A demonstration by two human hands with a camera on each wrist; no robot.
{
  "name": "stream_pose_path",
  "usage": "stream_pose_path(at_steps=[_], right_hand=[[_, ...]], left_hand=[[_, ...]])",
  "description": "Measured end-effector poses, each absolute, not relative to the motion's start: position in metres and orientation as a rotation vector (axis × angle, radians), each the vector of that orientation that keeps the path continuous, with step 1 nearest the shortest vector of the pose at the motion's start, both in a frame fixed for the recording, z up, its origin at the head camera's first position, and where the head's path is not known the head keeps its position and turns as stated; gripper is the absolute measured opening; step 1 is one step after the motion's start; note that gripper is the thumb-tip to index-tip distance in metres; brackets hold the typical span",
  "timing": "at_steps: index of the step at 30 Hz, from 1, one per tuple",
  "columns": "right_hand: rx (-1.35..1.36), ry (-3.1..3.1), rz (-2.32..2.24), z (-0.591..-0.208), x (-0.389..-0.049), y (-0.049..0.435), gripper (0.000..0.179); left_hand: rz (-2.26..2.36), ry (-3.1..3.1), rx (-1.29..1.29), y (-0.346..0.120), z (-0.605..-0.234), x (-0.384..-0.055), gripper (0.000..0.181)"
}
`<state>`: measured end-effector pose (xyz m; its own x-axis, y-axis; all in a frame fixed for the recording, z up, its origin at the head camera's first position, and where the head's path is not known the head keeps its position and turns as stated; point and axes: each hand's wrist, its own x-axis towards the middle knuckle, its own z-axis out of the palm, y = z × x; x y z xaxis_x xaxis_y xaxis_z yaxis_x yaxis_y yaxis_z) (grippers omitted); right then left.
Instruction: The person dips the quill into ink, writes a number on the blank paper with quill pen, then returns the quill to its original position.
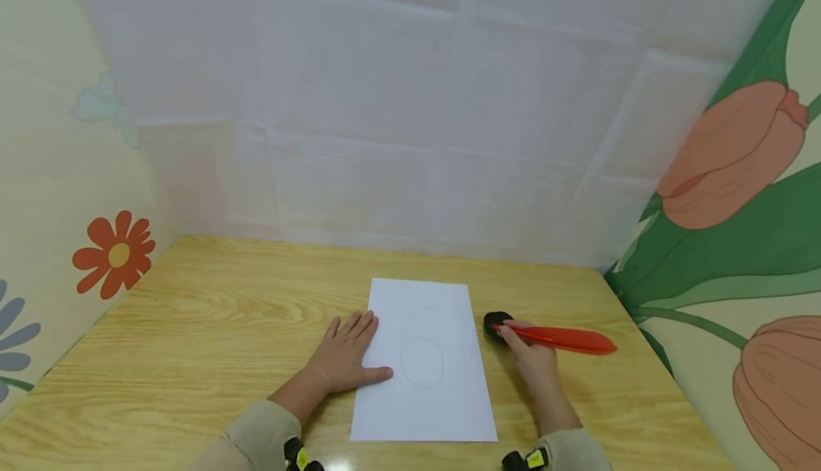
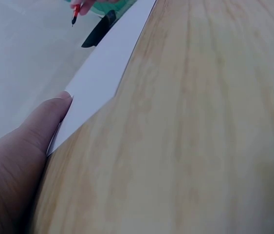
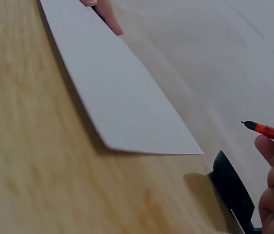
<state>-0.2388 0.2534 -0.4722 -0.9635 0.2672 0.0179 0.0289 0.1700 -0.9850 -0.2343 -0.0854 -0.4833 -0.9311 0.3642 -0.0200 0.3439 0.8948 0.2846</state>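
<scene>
A white sheet of paper (image 1: 420,414) lies on the table, bearing a thin pen line shaped like a 6. My left hand (image 1: 346,357) rests with spread fingers over the sheet's left edge; the thumb lies on the paper. To the right of the sheet, my right hand (image 1: 537,371) pinches a red feather pen (image 1: 577,340). Its dark tip end (image 3: 249,125) points left, off the table, in the right wrist view. Close to the right hand's fingers sits a black round-based stand (image 3: 231,187); whether they touch cannot be told.
The wood-grain table (image 1: 224,343) meets a creased white cloth (image 1: 359,136) at its back edge. Flower-printed hangings, with a red flower (image 1: 118,254) on the left and large tulips (image 1: 731,157) on the right, flank the table.
</scene>
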Motion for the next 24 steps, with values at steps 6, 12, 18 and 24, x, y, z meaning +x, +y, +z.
stream_pose_path(at_steps=[6, 12, 18, 24], right_hand=[[-0.298, -2.278, 1.842, -0.471, -0.238, 0.263, 0.039], [-0.339, -2.283, 1.792, -0.472, -0.237, 0.27, 0.04], [-0.385, -2.207, 1.794, -0.469, -0.235, 0.279, 0.035], [-0.374, -2.211, 1.779, -0.468, -0.234, 0.286, 0.024]], left_hand=[[0.43, 2.98, 0.552, -0.085, -0.48, -0.233, 0.106], [0.432, 2.978, 0.554, -0.085, -0.48, -0.233, 0.105], [0.414, 2.993, 0.562, -0.086, -0.48, -0.234, 0.105], [0.409, 2.985, 0.565, -0.086, -0.481, -0.234, 0.105]])
